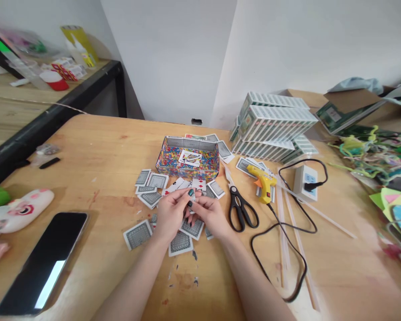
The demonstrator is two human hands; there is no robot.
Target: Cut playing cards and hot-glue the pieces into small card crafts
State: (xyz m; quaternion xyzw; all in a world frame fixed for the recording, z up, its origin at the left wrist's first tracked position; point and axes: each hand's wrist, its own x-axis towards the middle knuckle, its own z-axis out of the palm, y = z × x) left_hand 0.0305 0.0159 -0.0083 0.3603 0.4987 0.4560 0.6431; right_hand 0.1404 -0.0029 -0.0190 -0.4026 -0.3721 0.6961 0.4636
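My left hand (173, 209) and my right hand (209, 214) meet over the middle of the table, fingers pinched together. Between their fingertips is a small playing card (193, 196), mostly covered by the fingers. Loose playing cards (181, 243) with grey patterned backs lie under and around both hands, and a few show red or black faces. Just beyond the hands stands an open box (187, 171) with a multicoloured speckled pattern and grey card backs along its far inner wall. A face card (190, 158) lies inside it.
Black-handled scissors (242, 208) and a yellow glue gun (263, 183) lie right of the hands, with a looping cord and clear glue sticks (297, 236). Stacked card packs (277, 125) stand behind, near a white power socket (305, 183). A phone (43, 263) lies at left.
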